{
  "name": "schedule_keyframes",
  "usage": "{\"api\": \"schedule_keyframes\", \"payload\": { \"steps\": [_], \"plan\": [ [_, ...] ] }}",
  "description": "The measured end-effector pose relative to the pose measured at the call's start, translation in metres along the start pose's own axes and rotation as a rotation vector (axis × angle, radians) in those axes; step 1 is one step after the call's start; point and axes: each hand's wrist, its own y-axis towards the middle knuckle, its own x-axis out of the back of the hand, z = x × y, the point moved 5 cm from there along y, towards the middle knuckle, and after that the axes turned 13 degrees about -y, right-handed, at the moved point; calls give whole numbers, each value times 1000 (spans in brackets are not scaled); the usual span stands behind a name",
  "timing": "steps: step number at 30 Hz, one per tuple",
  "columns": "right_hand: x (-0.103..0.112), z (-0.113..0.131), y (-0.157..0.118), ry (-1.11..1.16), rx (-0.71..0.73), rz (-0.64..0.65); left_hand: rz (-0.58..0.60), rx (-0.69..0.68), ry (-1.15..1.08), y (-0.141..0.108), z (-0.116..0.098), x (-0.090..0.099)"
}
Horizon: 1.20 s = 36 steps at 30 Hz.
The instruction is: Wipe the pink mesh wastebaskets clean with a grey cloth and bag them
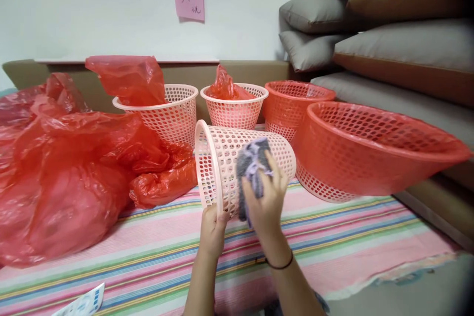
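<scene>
A pink perforated basket [229, 150] lies on its side in the middle, its open rim facing left. My left hand [214, 232] grips the lower part of that rim, fingers closed around it. Against the basket's side, my right hand [267, 197] holds a grey and purple cloth [255, 160], fingers bent over it. A dark band circles the right wrist. Behind stand two more pink baskets [181, 108] [237, 108] with red plastic bags in them.
Red plastic bags [66, 182] are heaped at the left. Two baskets covered with red bags [296, 91] [355, 158] stand at the right, beside stacked grey cushions [403, 44]. A striped cloth [148, 256] covers the surface; a white packet [83, 303] lies at front left.
</scene>
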Motion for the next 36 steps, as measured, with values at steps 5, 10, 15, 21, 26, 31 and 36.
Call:
{"api": "schedule_keyframes", "payload": {
  "steps": [5,10,15,21,26,31,36],
  "plan": [
    [0,42,-9,54,185,88,10,-9,9,2,-6,1],
    [-9,-38,6,-50,-50,-38,-20,32,-70,6,3,9],
    [-10,-112,7,-112,-282,-105,-27,13,-77,7,9,11],
    [-10,-113,-3,-109,-314,-117,-73,25,-79,8,7,12],
    [-10,-111,-2,-108,-319,-126,-70,28,-73,9,5,14],
    [-14,-107,0,-98,-338,-164,-60,14,-79,10,3,12],
    [-18,-97,-2,-79,-372,-192,-28,-24,-96,10,1,9]
  ]
}}
